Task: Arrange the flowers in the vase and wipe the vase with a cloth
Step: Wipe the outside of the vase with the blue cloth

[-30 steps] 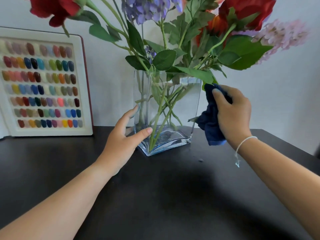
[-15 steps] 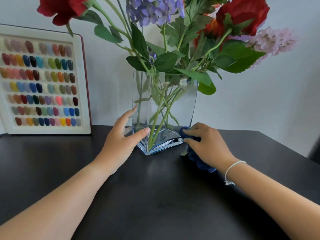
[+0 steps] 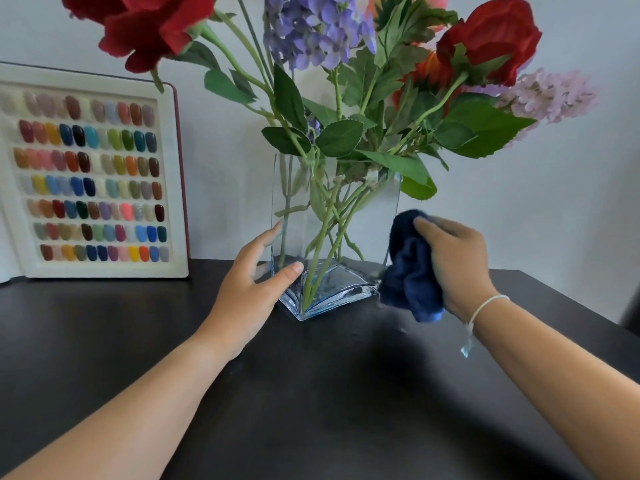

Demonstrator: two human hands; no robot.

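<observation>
A square clear glass vase (image 3: pixel 372 216) stands on the dark table (image 3: pixel 311 393), filled with red, purple and pink flowers (image 3: pixel 322 32) on green stems. My left hand (image 3: pixel 252 289) cups the vase's lower left corner, thumb on the front face, fingers round the left side. My right hand (image 3: pixel 453 265) is closed on a bunched dark blue cloth (image 3: pixel 408 271) that presses against the vase's right side, about halfway down to the base.
A white-framed board of coloured nail samples (image 3: pixel 93 174) leans against the wall at the back left of the table. The table's right edge (image 3: pixel 575 306) runs close behind my right wrist, which wears a white string bracelet (image 3: pixel 485 306).
My right hand took the cloth from the vase's top right edge down to the base, then back up to mid-height on the right side. The left hand has kept its hold.
</observation>
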